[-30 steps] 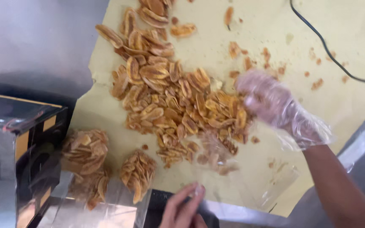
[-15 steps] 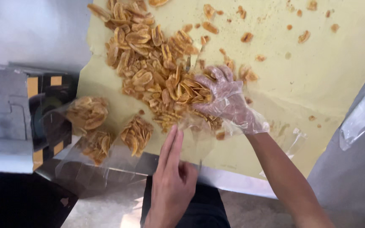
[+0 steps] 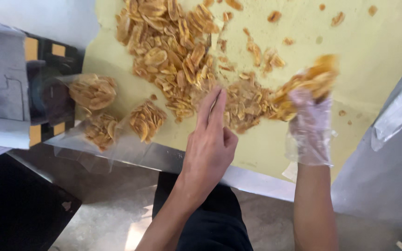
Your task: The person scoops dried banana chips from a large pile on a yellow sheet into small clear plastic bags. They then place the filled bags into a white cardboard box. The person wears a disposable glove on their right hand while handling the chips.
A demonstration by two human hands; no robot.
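— Head view: what is seen, largest first?

— A desk covered by a yellow sheet (image 3: 378,56) is seen, with a wide heap of fried chips (image 3: 173,51) spread over its upper middle. Three filled clear bags (image 3: 94,90) are laid at the sheet's left edge, beside a machine (image 3: 5,88).

— And the hands?

— The left hand (image 3: 210,144) is bare; its grip is open, fingers stretched flat, with the tips laid on the heap's lower edge. The right hand (image 3: 310,125) is gloved in clear plastic, and its grip is closed around a handful of chips (image 3: 308,81), held just above the sheet, right of the heap.
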